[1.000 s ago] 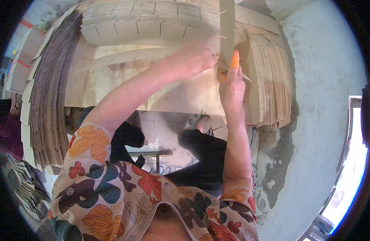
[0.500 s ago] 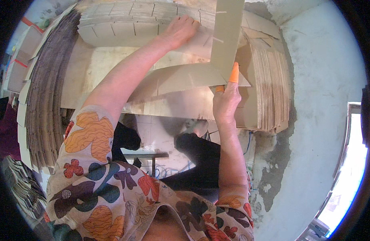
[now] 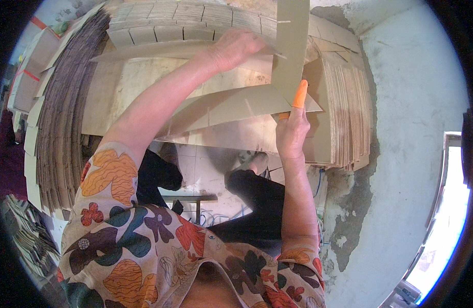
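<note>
From the camera on my head I look down along both bare forearms at a workbench heaped with cut cardboard. My right hand (image 3: 292, 134) pinches the lower end of a slotted cardboard strip (image 3: 292, 49), thumb and fingers closed on it, the forefinger wearing an orange rubber finger cot (image 3: 299, 94) that lies flat against the strip's face. The strip stands with its long axis running up and away from me, its far end pointing toward the top rim of the picture, a small slot cut showing near that end. Just under my grip a second long cardboard strip (image 3: 231, 107) crosses it, its long axis running from lower left to right and meeting the upright one at my fingertips. My left hand (image 3: 235, 47) is laid palm down, fingers curled, on the stack of flat cardboard pieces (image 3: 169, 23) behind (whether it grips a single sheet I cannot tell). More stacked sheets (image 3: 61, 118) stand on edge along my left, and a rough plaster wall (image 3: 411, 102) rises at my right.
</note>
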### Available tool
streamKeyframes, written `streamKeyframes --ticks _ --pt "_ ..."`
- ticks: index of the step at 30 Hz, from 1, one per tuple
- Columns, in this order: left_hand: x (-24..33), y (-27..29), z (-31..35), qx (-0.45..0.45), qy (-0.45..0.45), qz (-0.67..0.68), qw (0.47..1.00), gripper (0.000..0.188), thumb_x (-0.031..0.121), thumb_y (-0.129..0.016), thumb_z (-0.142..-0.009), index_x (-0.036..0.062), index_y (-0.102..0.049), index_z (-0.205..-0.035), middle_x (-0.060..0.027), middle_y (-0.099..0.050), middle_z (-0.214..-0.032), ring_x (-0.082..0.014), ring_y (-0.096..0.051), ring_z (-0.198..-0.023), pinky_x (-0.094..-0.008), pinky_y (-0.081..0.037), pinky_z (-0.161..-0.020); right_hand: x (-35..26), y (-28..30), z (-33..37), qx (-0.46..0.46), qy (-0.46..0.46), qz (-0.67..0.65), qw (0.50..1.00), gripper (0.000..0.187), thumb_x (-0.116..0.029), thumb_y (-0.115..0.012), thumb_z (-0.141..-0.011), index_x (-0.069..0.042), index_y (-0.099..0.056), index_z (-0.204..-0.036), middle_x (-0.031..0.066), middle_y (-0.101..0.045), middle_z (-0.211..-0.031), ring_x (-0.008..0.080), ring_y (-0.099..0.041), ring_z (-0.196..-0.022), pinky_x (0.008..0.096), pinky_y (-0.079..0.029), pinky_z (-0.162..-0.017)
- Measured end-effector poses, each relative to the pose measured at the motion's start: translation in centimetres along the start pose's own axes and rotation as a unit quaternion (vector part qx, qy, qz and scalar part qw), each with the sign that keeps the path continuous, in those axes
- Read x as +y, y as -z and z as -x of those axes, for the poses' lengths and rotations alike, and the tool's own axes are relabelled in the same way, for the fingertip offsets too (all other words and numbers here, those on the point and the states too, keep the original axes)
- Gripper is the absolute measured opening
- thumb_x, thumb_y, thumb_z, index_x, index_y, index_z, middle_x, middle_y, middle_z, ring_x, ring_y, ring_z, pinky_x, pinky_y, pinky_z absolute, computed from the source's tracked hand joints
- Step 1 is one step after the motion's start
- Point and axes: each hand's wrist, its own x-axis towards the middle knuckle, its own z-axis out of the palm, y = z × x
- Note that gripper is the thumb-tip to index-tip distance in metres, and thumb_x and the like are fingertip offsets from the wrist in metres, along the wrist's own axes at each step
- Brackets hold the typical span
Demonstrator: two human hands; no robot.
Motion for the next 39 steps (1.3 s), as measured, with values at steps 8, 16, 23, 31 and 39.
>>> streamKeyframes --ticks 8,16,23,31,39 --pt "2.4 1.6 0.5 0.006 -0.019 0.078 0.997 0.009 0.010 -0.056 -0.076 0.0072 -0.057 -0.085 -0.0106 -0.057 -0.072 -0.0288 -0.060 -0.079 -0.0409 -0.048 -0.061 1.6 -0.2 0.3 -0.068 0.029 0.069 0.995 0.082 0.008 -0.055 -0.073 -0.010 -0.017 -0.143 0.0202 -0.054 -0.105 0.0386 -0.060 -0.080 0.0441 -0.053 -0.064" --pt "3.0 6.3 -1.2 -0.102 0.164 0.349 0.917 0.031 0.028 -0.072 -0.075 0.0019 -0.060 -0.086 -0.0101 -0.059 -0.073 -0.0243 -0.058 -0.073 -0.0380 -0.047 -0.066 0.6 1.0 2.6 -0.025 -0.012 0.075 0.997 0.081 0.013 -0.047 -0.074 -0.013 -0.020 -0.145 0.0202 -0.055 -0.113 0.0366 -0.062 -0.082 0.0391 -0.052 -0.067" --pt "-1.3 0.2 -3.3 -0.142 0.117 -0.033 0.982 0.048 0.029 -0.075 -0.069 0.0016 -0.055 -0.102 -0.0125 -0.059 -0.097 -0.0286 -0.054 -0.101 -0.0394 -0.045 -0.082 -0.2 0.8 5.0 -0.050 -0.081 0.063 0.993 0.081 0.012 -0.047 -0.076 -0.016 -0.018 -0.145 0.0213 -0.053 -0.120 0.0361 -0.061 -0.096 0.0383 -0.053 -0.076" --pt "-2.1 -4.6 -2.1 -0.100 0.063 -0.080 0.990 0.030 0.012 -0.064 -0.071 0.0047 -0.056 -0.099 -0.0098 -0.059 -0.095 -0.0280 -0.054 -0.099 -0.0381 -0.048 -0.081 -0.7 1.1 4.3 -0.027 -0.082 0.028 0.996 0.080 0.014 -0.044 -0.076 -0.016 -0.017 -0.145 0.0245 -0.047 -0.129 0.0371 -0.059 -0.102 0.0371 -0.052 -0.081" --pt "-1.5 -1.9 -1.9 -0.085 0.076 0.008 0.993 0.011 0.006 -0.050 -0.077 0.0053 -0.058 -0.084 -0.0117 -0.061 -0.087 -0.0282 -0.057 -0.094 -0.0398 -0.048 -0.079 -0.4 1.1 4.6 -0.026 -0.052 0.006 0.998 0.076 0.012 -0.045 -0.078 -0.013 -0.019 -0.145 0.0240 -0.050 -0.125 0.0374 -0.061 -0.098 0.0378 -0.051 -0.078"
